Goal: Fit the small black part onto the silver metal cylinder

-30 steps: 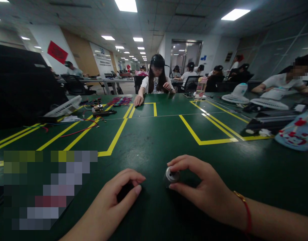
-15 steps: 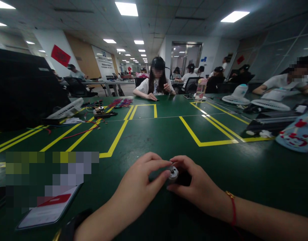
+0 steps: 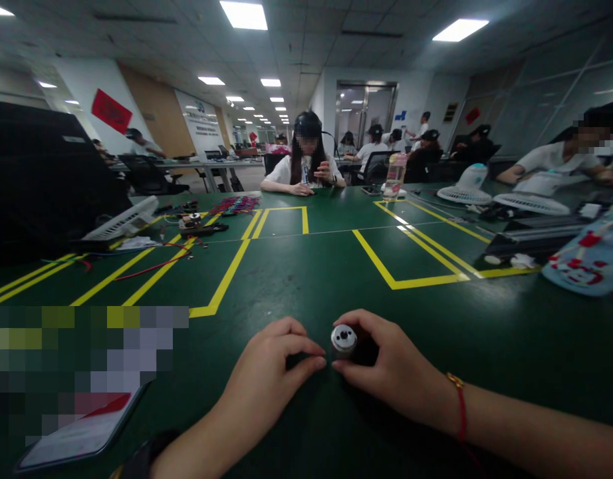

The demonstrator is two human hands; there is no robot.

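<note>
A small silver cylindrical motor point(image 3: 343, 340) stands near the front of the green table, its round face with a dark centre and small holes turned up toward me. My right hand point(image 3: 381, 352) grips it from the right, thumb in front and fingers behind. Just left of the motor and apart from it is my left hand point(image 3: 281, 362). Its thumb and forefinger tips are drawn together in a pinch; whatever lies between them, if anything, is too small to make out.
A phone point(image 3: 82, 432) lies at the front left, partly blurred out. Wires and small parts point(image 3: 194, 226) are spread farther left, beside a white fan point(image 3: 122, 218). On the right are a blue patterned bag point(image 3: 588, 256) and more fans. Opposite sits a person point(image 3: 304, 159).
My left hand has drawn back to the left from the motor's top, exposing its face. The right hand keeps its hold. The view has shifted slightly.
</note>
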